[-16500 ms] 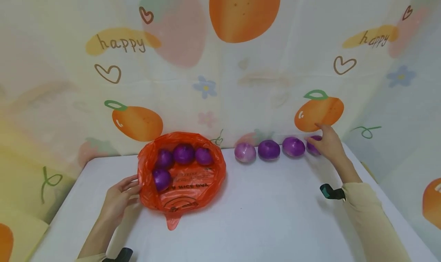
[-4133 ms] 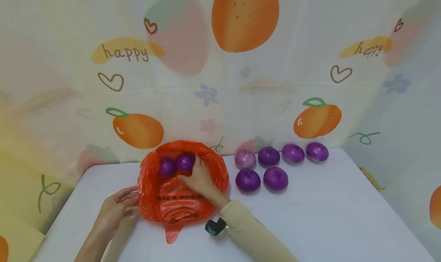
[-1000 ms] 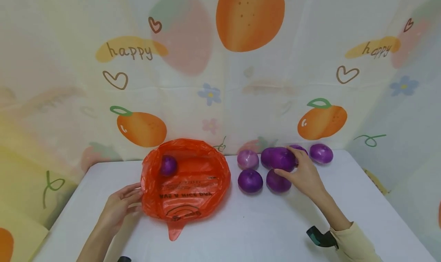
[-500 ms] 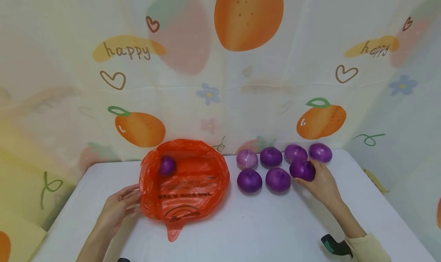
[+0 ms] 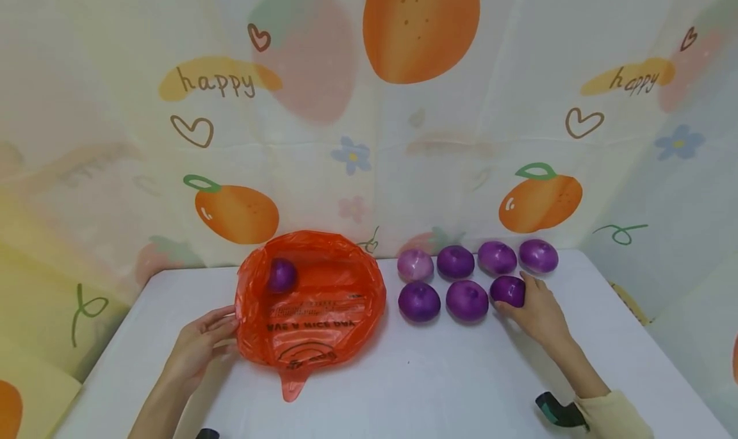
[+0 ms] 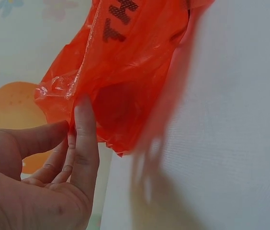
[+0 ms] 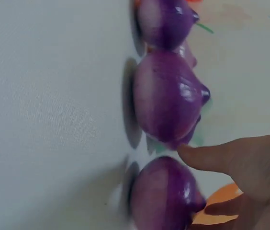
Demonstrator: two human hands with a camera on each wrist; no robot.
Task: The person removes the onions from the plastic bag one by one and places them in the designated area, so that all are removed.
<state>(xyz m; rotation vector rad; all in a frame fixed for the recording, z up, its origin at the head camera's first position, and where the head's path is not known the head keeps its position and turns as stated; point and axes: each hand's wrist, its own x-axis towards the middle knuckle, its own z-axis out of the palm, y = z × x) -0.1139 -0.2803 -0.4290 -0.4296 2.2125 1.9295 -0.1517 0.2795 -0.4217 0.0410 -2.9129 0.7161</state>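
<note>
My left hand [image 5: 193, 349] pinches the left side of an open red plastic bag [image 5: 323, 352] between thumb and fingers, as the left wrist view shows up close. One purple onion [image 5: 283, 275] lies inside the bag toward its back left. At the right end of the front row, my right hand [image 5: 542, 314] has its thumb and fingers around a purple onion [image 5: 507, 290]. That onion sits low at the table, beside another front-row onion [image 5: 467, 300]. In the right wrist view the thumb [image 7: 207, 155] is close to the onion's side, with the fingers near its pointed tip.
Behind stands a row of several onions, from a pale one [image 5: 415, 265] to a darker one [image 5: 539, 256] at the right. One more onion [image 5: 419, 301] begins the front row near the bag. A patterned cloth [image 5: 415, 170] hangs behind the white table [image 5: 403, 394].
Onions have gone from the bag to the table, where a second row now stands before the first. Lately my right hand carried one rightward and lowered it at that row's end; my left stays put.
</note>
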